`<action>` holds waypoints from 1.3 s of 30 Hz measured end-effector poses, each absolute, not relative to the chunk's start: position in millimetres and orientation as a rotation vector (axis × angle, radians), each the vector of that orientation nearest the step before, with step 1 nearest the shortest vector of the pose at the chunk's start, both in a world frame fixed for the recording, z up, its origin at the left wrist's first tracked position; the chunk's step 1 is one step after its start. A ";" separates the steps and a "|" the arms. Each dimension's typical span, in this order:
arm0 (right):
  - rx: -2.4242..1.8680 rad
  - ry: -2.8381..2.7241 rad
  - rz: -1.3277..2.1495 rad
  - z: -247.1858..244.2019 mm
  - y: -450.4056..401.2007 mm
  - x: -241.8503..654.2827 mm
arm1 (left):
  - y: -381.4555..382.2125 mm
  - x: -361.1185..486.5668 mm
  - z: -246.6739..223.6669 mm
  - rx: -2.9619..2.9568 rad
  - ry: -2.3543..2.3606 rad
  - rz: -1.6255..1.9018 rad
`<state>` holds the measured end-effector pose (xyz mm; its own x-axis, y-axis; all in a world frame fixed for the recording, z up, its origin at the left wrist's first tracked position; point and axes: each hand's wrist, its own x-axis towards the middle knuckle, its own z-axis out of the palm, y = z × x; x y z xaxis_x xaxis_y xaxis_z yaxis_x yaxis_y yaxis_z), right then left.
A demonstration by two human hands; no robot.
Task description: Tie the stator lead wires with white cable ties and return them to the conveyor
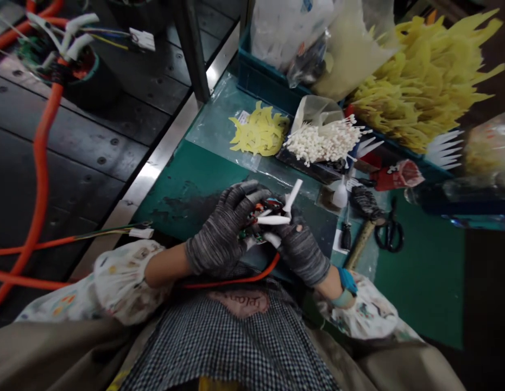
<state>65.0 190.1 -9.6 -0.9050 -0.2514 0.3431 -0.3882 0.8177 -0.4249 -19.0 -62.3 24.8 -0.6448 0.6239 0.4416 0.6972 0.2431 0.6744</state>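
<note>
- Left gray-gloved hand (220, 228): palm down, fingers curled around the white-sleeved wire bundle (272, 220).
- Right gray-gloved hand (303, 250): angled inward, fingers gripping its other side.

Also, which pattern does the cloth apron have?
Cloth apron: small dark and white checks; clearest in the head view.

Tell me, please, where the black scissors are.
In the head view, the black scissors lie on the green table, to the right of the right hand, just beside the tan handle.

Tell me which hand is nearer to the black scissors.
Right. The right hand is just left of the black scissors in view; the left hand is farther left, beyond it.
</note>
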 end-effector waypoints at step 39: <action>0.137 -2.215 0.837 36.0 243.7 -24.2 | -80.5 -10.8 -22.0 -1.110 -2.250 -0.598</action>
